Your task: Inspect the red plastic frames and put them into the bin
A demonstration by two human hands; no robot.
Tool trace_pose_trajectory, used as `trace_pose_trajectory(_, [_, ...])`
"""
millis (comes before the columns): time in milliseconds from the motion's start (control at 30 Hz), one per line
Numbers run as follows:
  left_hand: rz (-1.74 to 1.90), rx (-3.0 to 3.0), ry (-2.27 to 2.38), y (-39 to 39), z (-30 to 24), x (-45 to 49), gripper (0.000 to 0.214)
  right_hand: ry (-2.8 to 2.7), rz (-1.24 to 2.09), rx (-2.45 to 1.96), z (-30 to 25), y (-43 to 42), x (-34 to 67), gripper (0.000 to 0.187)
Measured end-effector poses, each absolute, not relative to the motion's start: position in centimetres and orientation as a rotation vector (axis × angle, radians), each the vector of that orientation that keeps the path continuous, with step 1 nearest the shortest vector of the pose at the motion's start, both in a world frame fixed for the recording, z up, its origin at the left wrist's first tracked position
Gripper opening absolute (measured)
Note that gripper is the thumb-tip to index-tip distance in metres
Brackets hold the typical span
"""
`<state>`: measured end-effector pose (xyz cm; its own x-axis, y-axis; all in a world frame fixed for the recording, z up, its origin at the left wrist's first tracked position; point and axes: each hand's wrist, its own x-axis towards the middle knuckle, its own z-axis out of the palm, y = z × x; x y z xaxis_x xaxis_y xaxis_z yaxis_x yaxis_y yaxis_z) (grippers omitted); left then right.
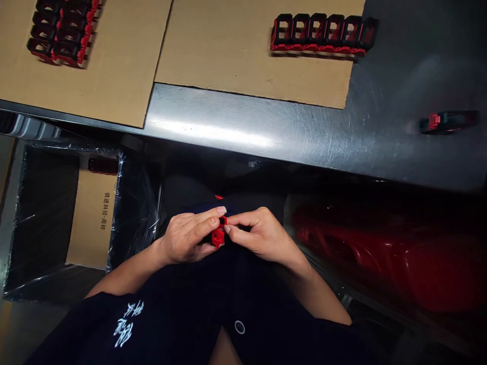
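Close to my body, below the table edge, my left hand [190, 234] is closed round a small red plastic part [218, 237]. Much of that part is hidden by the fingers, and a dark piece shows at its top. From the other side, my right hand [262, 234] pinches the upper right edge of the same part between thumb and forefinger. Black-and-red plastic frames [319, 34] stand in a row on the cardboard, and another group of such frames [64, 33] sits at the upper left.
A metal table [236, 121] with cardboard sheets [243, 66] spans the top. At right on it lies a dark tool with a red piece [437, 121]. A plastic-lined box [41, 218] stands at lower left. Large red plastic-looking items [426, 258] lie at lower right.
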<state>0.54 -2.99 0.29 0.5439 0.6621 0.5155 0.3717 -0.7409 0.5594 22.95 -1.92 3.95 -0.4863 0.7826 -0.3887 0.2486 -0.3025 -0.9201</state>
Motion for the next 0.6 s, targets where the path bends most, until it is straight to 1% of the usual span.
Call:
trace_pose_trajectory(100, [1.02,2.407,0.864,-3.01,0.21,0.47,0.087,-1.56,1.796,-1.33,3.97,-1.87,22.87,0.024])
trace_pose_trajectory(267, [1.051,2.358,0.833,-2.94,0.13,0.37,0.091,-1.584,1.856,-1.202,4.15,-1.68,23.28,0.029])
trace_pose_trajectory(400, [1.05,2.335,0.854,-2.86,0.08,0.51,0.09,-1.562,1.791,-1.321,4.33,-1.81,22.92,0.021])
trace_pose_trajectory(533, [1.109,2.25,0.847,-2.64,0.1,0.75,0.09,-1.606,1.741,-1.344,3.88,-1.93,23.06,0.025])
trace_pose_trajectory(600, [1.138,2.171,0.841,-2.55,0.18,0.81,0.092,-1.546,1.751,-1.349,3.35,-1.88,23.56,0.024])
